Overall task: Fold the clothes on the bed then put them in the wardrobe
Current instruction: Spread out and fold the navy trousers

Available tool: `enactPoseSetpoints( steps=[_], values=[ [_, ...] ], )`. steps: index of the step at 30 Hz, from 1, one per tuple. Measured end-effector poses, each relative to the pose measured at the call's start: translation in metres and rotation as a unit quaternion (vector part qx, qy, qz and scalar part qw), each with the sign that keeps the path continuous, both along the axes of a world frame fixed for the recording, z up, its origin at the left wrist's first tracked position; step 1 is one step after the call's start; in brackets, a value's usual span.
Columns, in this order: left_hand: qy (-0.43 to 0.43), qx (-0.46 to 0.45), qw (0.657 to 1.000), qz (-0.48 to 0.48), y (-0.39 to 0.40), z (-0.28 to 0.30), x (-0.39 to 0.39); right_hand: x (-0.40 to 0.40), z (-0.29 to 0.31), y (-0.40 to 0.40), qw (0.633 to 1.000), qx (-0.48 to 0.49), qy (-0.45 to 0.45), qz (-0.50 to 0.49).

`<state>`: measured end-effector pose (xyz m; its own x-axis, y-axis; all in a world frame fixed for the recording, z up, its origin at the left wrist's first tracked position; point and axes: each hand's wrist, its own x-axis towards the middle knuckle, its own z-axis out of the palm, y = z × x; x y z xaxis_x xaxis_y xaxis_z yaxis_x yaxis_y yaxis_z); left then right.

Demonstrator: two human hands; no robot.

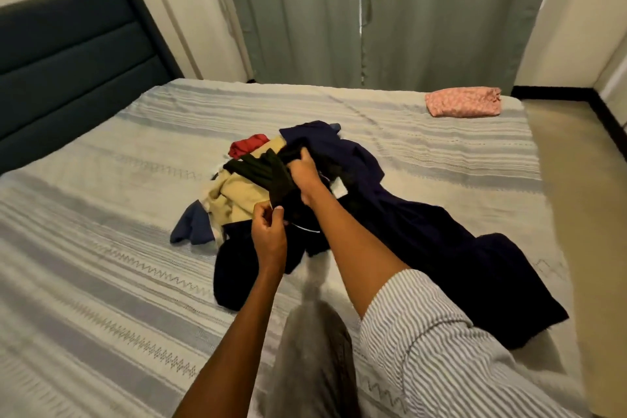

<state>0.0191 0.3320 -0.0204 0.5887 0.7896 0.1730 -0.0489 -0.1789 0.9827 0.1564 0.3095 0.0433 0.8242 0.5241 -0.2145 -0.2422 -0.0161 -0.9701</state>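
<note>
Currently gripping black garment [271, 173] atop clothes pile [237, 193] mid-bed [101, 282], left hand [268, 231] pinching near edge, right hand [305, 173] bunching far end; likely light, limp, non-slippery, tangle-prone, so best taken by hem or corners, lifted clear, shaken flat.

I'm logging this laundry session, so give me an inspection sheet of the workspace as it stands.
Surface: bed with striped cover.
Job's things: unfolded pile mid-bed; dark blue garment trailing right; black garment lifted; folded pink garment at far corner.
Clutter: nothing seen.
Grippers: left hand and right hand both grip the black garment.
Cables: nothing seen.
Surroundings: dark headboard, closed curtains.
</note>
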Motion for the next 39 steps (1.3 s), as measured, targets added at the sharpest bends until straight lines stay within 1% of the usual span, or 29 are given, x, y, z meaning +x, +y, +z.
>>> enactPoseSetpoints(
  steps=[1, 2, 3, 5, 7, 8, 10, 12, 15, 16, 17, 18, 19, 20, 21, 22, 24, 25, 27, 28, 30, 32, 33, 34, 35, 36, 37, 38, 39],
  values=[
    [0.013, -0.010, 1.000, 0.000, 0.004, -0.004, -0.003, -0.002, 0.010, 0.008, 0.998, -0.007, -0.038, 0.041],
    [0.018, -0.006, 1.000, 0.013, 0.022, 0.002, -0.008, -0.008, 0.028, 0.031, 0.991, -0.013, -0.085, 0.104],
    [0.037, -0.005, 0.999, 0.002, 0.027, 0.005, -0.007, -0.007, 0.037, 0.036, 0.977, -0.038, -0.131, 0.161],
    [0.088, 0.007, 0.996, -0.018, 0.040, 0.016, -0.005, -0.004, 0.046, 0.042, 0.934, -0.106, -0.228, 0.252],
    [0.176, 0.014, 0.984, -0.027, 0.039, 0.019, 0.000, 0.004, 0.035, 0.027, 0.918, -0.150, -0.282, 0.236],
    [0.201, 0.027, 0.979, 0.007, 0.047, 0.018, -0.006, 0.001, 0.028, 0.026, 0.917, -0.163, -0.298, 0.211],
    [0.184, 0.045, 0.980, 0.065, 0.047, 0.014, -0.006, 0.008, 0.001, 0.003, 0.917, -0.196, -0.315, 0.144],
    [0.164, 0.037, 0.983, 0.079, 0.044, 0.010, -0.005, 0.012, -0.021, -0.025, 0.908, -0.253, -0.318, 0.100],
    [0.163, 0.016, 0.986, 0.017, 0.028, 0.003, 0.006, 0.026, -0.057, -0.082, 0.864, -0.377, -0.321, 0.090],
    [0.177, 0.024, 0.984, -0.011, 0.029, 0.003, 0.008, 0.027, -0.070, -0.096, 0.846, -0.419, -0.306, 0.122],
    [0.197, 0.016, 0.979, -0.042, 0.007, -0.010, 0.011, 0.020, -0.091, -0.139, 0.821, -0.486, -0.248, 0.167],
    [0.215, 0.016, 0.975, -0.055, 0.008, -0.017, 0.012, 0.012, -0.110, -0.153, 0.790, -0.533, -0.209, 0.219],
    [0.234, 0.011, 0.967, -0.103, -0.019, -0.028, 0.019, -0.002, -0.132, -0.200, 0.754, -0.583, -0.179, 0.244],
    [0.251, 0.000, 0.960, -0.127, -0.027, -0.034, 0.021, -0.018, -0.150, -0.219, 0.734, -0.601, -0.187, 0.255],
    [0.271, 0.001, 0.950, -0.154, -0.029, -0.040, 0.021, -0.033, -0.163, -0.226, 0.723, -0.609, -0.223, 0.240],
    [0.288, -0.003, 0.940, -0.183, -0.052, -0.044, 0.027, -0.044, -0.167, -0.256, 0.709, -0.625, -0.264, 0.194],
    [0.312, 0.001, 0.928, -0.203, -0.059, -0.048, 0.031, -0.047, -0.169, -0.260, 0.723, -0.610, -0.307, 0.107],
    [0.320, 0.005, 0.922, -0.217, -0.076, -0.051, 0.032, -0.048, -0.163, -0.276, 0.726, -0.610, -0.308, 0.077],
    [0.343, 0.015, 0.911, -0.230, -0.082, -0.055, 0.030, -0.040, -0.156, -0.279, 0.763, -0.572, -0.300, 0.012],
    [0.348, 0.029, 0.901, -0.256, -0.097, -0.055, 0.025, -0.046, -0.149, -0.295, 0.793, -0.541, -0.277, -0.046],
    [0.344, 0.040, 0.896, -0.278, -0.100, -0.063, 0.022, -0.040, -0.138, -0.304, 0.850, -0.442, -0.230, -0.171],
    [0.332, 0.053, 0.892, -0.302, -0.115, -0.064, 0.021, -0.038, -0.118, -0.334, 0.880, -0.312, -0.174, -0.314],
    [0.332, 0.050, 0.894, -0.298, -0.114, -0.065, 0.022, -0.031, -0.110, -0.342, 0.881, -0.234, -0.153, -0.380],
    [0.322, 0.064, 0.893, -0.309, -0.126, -0.060, 0.026, -0.032, -0.093, -0.366, 0.872, -0.141, -0.124, -0.453],
    [0.306, 0.074, 0.898, -0.308, -0.128, -0.059, 0.029, -0.030, -0.078, -0.378, 0.859, -0.035, -0.093, -0.502],
    [0.286, 0.077, 0.908, -0.296, -0.127, -0.057, 0.030, -0.025, -0.066, -0.386, 0.841, 0.047, -0.058, -0.536],
    [0.246, 0.105, 0.918, -0.294, -0.140, -0.051, 0.035, -0.029, -0.049, -0.411, 0.818, 0.120, -0.038, -0.561],
    [0.217, 0.133, 0.928, -0.271, -0.145, -0.044, 0.037, -0.025, -0.043, -0.421, 0.817, 0.180, -0.022, -0.547],
    [0.183, 0.157, 0.941, -0.237, -0.145, -0.039, 0.038, -0.022, -0.040, -0.422, 0.825, 0.221, 0.000, -0.520]
  ],
)
